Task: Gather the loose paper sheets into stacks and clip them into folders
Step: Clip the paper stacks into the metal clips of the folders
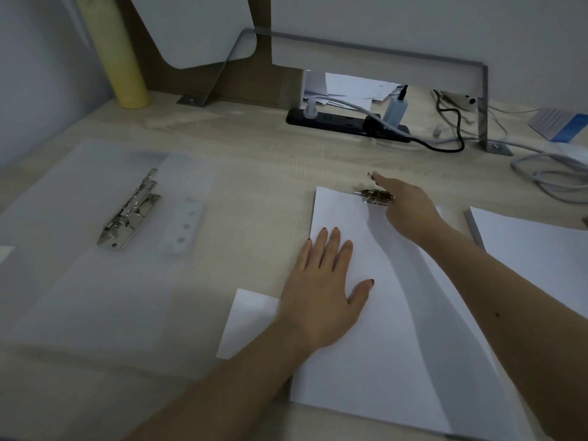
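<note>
Two hands work on one paper stack (381,329), which lies on the tabletop (254,160) right of centre. The left hand (321,291) lies flat on the top sheet, fingers straight and spread. I judge that it pins the sheets so their edges stay square while the clamp is worked. The right hand (410,211) reaches across to the metal clip (377,197) at the far edge of the stack. Its forefinger is stretched out, with the tip on the raised lever (370,176). The thumb is hidden, so I cannot tell whether this hand only presses the lever or pinches it. With the lever up, the clip probably does not bite yet, and the sheets appear to sit at or under its jaw.

To the left, an open translucent folder (79,249) lies spread flat with its own clip mechanism (130,211) exposed, apparently ready for a stack. A second pile of paper (537,249) waits at the right edge, well apart from the open folder. One small loose sheet (248,319) pokes out from under the left wrist, beside the main stack.

The tabletop is pale wood grain and the light is dim and bluish. At the back, a black power strip (346,122) holds plugs, and cables (547,173) trail off to the right. A grey metal frame (484,106) stands bolted down there, with more papers (353,87) heaped behind it. A yellow roll (117,58) leans in the far left corner against a pale wall.
</note>
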### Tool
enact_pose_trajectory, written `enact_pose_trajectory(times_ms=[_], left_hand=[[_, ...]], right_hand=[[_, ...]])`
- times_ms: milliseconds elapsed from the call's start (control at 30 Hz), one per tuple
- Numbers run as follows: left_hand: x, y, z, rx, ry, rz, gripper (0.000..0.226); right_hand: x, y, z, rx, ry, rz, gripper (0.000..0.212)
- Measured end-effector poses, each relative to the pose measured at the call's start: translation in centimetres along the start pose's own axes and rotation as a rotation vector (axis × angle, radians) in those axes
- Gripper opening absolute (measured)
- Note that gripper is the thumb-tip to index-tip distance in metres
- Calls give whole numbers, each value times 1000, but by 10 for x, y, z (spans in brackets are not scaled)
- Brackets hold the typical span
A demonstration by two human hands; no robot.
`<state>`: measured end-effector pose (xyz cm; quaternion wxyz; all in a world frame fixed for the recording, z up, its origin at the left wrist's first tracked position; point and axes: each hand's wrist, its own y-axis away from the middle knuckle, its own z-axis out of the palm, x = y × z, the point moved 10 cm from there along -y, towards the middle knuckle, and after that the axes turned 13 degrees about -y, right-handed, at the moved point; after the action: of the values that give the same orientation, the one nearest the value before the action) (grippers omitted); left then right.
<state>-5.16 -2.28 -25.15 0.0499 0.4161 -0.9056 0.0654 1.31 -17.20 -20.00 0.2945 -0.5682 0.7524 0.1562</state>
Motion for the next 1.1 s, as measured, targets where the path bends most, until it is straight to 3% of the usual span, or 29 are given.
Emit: enact_pose_trajectory(times_ms=[133, 300, 467, 667, 867, 1000, 1100], left_hand=[[1, 1, 1, -10, 3, 7, 84], [-1, 0, 2, 7, -67, -21, 78], [0, 0, 4, -8, 2, -3, 84], [1, -1, -3, 64, -22, 2, 82], [-2, 0, 1, -1, -3, 5, 92], [-9, -1, 1, -83, -108, -18, 97], [9, -4, -20, -55, -118, -17, 76]], right_hand=[[-4, 5, 18, -89, 199, -58, 72], [-2, 7, 38, -142, 445, -123, 61], [-3, 3, 44, -165, 521, -49, 58], [-4, 8, 43, -115, 435, -56, 58], [0, 32, 19, -81, 200, 45, 67], [27, 68, -37, 23, 87, 105, 51], [62, 107, -87, 115, 84, 192, 41]])
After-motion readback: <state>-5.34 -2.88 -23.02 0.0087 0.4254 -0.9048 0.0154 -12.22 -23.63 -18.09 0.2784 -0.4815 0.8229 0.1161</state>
